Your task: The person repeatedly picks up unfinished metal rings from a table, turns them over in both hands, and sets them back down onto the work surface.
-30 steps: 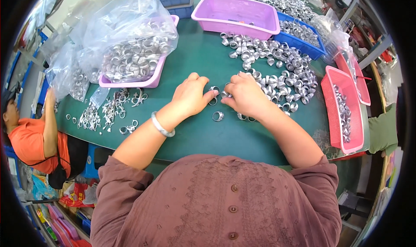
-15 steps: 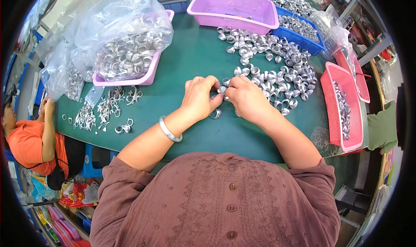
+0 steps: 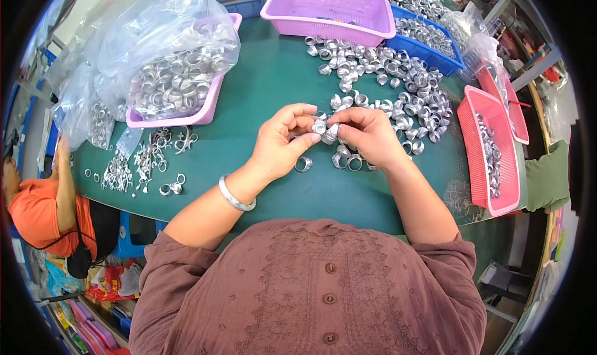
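Between the thumb and fingers of my left hand (image 3: 281,142) is a silver-coloured ring (image 3: 319,126) with a broad top. My right hand (image 3: 371,136) pinches a second silver ring (image 3: 331,133) close against it; whether the two touch, I cannot make out. A loose ring (image 3: 303,164) lies on the green table (image 3: 261,75) below my left fingers. Several more rings (image 3: 347,160) sit beneath my right hand. Beyond it, a wide spread of similar rings (image 3: 420,100) reaches up and to the right.
A pink basket (image 3: 472,149) with rings stands at right. Far back are a purple basket (image 3: 329,28) and a blue tray (image 3: 429,51). Left, a plastic bag (image 3: 155,37) covers a ring-filled purple basket (image 3: 214,100), near small silver jewellery pieces (image 3: 118,171). A person in orange (image 3: 46,215) sits at far left.
My fingers have risen slightly from the table, and a ring now shows in each hand. My right hand has turned, uncovering rings beneath it. The whole view has shifted a little.
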`<move>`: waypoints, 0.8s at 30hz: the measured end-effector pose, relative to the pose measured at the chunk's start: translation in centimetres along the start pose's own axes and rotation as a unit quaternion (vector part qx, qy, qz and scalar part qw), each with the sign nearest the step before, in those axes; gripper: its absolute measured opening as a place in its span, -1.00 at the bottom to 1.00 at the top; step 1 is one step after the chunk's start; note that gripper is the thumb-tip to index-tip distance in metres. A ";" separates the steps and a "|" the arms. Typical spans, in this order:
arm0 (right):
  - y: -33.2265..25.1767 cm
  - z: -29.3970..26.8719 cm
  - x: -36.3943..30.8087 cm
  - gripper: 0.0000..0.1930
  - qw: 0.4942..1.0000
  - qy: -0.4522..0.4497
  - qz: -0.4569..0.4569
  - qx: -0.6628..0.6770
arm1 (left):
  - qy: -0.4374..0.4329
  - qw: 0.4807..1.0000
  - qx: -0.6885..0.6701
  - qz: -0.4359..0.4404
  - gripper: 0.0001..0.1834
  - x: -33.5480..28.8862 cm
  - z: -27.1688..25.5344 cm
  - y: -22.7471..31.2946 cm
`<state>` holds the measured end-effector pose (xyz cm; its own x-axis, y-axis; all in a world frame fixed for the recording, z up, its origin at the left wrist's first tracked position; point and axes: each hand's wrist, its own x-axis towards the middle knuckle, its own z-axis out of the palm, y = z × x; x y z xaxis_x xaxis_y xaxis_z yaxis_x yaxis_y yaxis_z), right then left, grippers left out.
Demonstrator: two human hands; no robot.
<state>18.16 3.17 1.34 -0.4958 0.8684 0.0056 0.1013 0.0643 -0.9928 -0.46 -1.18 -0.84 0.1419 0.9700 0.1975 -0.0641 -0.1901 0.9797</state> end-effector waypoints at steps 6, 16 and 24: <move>-0.1 -0.2 -0.1 -0.84 0.993 -0.019 0.055 0.101 | 0.004 0.992 -0.124 -0.002 -0.55 -0.2 0.3 0.5; 0.1 0.0 -0.1 -0.84 0.949 -0.057 0.102 0.294 | 0.017 0.989 -0.149 0.004 -0.57 -0.3 0.3 0.8; 0.2 -0.1 0.0 -0.87 0.919 -0.067 0.145 0.361 | 0.004 0.989 -0.150 0.009 -0.57 -0.3 0.7 0.7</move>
<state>18.24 3.23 1.18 -0.6446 0.7262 -0.2389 -0.3284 -0.5452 -0.7713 0.16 -1.72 -0.16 0.1310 0.9682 0.2133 -0.3562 -0.1548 0.9215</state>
